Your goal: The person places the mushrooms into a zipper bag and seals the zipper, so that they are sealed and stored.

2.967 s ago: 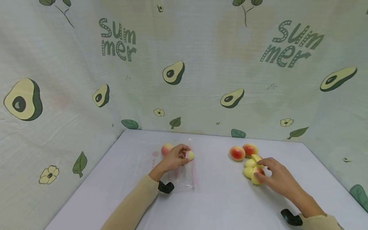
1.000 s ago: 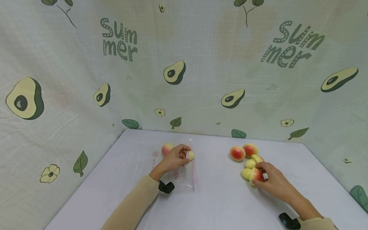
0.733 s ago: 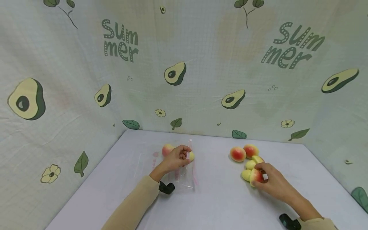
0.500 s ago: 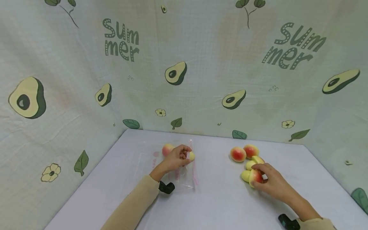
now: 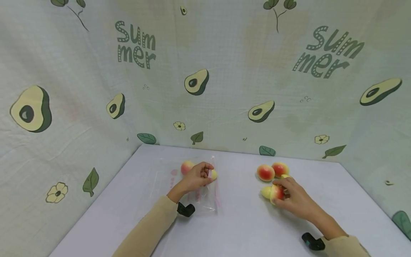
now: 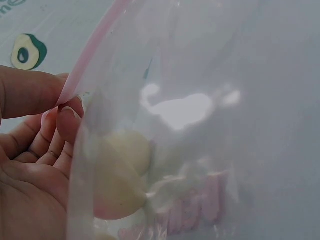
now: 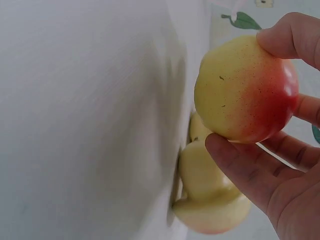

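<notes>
My left hand (image 5: pixel 196 175) pinches the pink zip edge (image 6: pixel 82 65) of a clear zip-lock bag (image 5: pixel 205 200). Through the plastic, a pale yellow fruit (image 6: pixel 117 195) shows in the left wrist view. In the head view a red-and-yellow fruit (image 5: pixel 187 167) lies behind that hand, and a yellow one (image 5: pixel 214 174) sits at its fingertips. My right hand (image 5: pixel 297 198) grips a yellow-and-red pear (image 7: pixel 247 90) between thumb and fingers, clear of the table. Its narrow yellow end points left in the head view. Just behind that hand is another yellow fruit (image 5: pixel 285 176), partly hidden.
Two red-and-yellow fruits (image 5: pixel 265 172) lie side by side beyond my right hand. More yellow fruit (image 7: pixel 205 165) rests on the white table (image 5: pixel 237 228) below the held pear. A printed cloth (image 5: pixel 224 71) hangs around the table's back and sides.
My right hand first closes on the pear, then moves left with it, away from the group, in the last half second. My left hand and the bag stay in place.
</notes>
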Available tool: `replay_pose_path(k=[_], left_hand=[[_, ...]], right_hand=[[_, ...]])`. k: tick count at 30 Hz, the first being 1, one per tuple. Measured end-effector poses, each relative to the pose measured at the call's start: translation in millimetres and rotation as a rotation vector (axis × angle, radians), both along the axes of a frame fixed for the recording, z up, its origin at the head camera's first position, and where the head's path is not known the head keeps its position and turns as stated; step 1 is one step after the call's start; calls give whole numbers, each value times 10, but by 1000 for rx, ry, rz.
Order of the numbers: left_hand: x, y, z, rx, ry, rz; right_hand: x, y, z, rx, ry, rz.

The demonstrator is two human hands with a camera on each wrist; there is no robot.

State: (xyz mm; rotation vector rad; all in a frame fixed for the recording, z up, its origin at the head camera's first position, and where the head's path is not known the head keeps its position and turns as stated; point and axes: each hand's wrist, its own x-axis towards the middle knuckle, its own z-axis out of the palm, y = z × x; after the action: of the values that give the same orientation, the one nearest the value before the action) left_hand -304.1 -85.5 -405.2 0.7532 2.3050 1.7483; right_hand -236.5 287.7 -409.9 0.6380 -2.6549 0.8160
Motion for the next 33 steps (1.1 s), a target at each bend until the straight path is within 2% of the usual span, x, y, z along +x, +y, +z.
replay_pose_path(k=[2,6,14,17,24,33], left_hand=[[-61,-7,-72,-9,-3,12],[-72,-13,-98,-1,-6,4],[133,-5,150,7,-5,-17],[165,-2,194,1,-2,-11],[189,3,235,-16,-1,-8],[164,6,210,-19,11,-11]], right_hand=[[-30,-57,6,3,-14,6],[-102,-173,1,-1,-40,29],[-250,-411,45,-11,-22,88],[-298,-481,62,-13,-19,103],[-397,-617,70,-32,-37,128],[-520,-821,110,-84,-76,156]])
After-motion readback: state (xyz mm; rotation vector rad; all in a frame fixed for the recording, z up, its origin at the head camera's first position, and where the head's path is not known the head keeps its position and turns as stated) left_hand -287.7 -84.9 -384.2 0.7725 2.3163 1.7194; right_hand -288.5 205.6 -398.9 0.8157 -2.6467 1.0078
